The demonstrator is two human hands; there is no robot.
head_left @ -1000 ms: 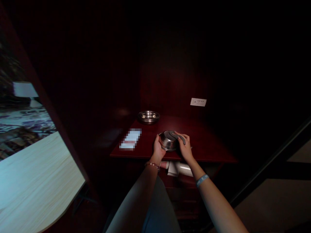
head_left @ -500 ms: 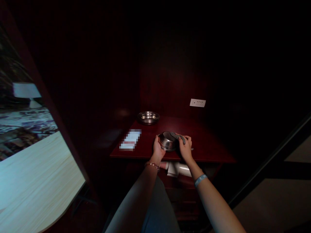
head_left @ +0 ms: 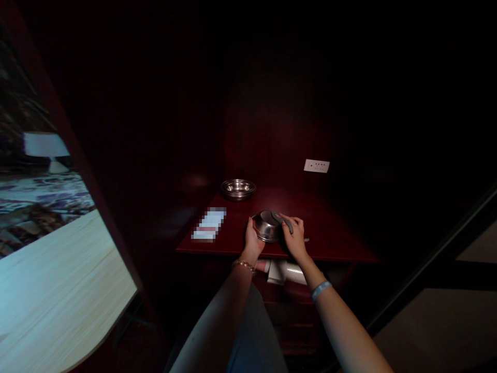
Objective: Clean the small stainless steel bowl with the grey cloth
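A shiny metal bowl (head_left: 266, 228) is held bottom up over the front part of the dark red shelf (head_left: 330, 241). My left hand (head_left: 253, 239) grips it by its left side, thumb up along the wall. A grey cloth (head_left: 286, 222) lies against the right side of the bowl's base, and my right hand (head_left: 294, 234) holds it there with bent fingers. Behind them, at the back left of the shelf, stands a small stack of metal bowls (head_left: 238, 189), open side up.
A blurred-out white and blue item (head_left: 209, 225) lies at the shelf's left. Below are a white roll (head_left: 295, 272) and a box. A socket (head_left: 317, 166) is on the back wall. A pale wooden table (head_left: 66, 290) stands left, beyond the side panel.
My right hand and the cloth have shifted slightly left on the bowl. My left hand keeps its hold, and the bowl stays nearly in place.
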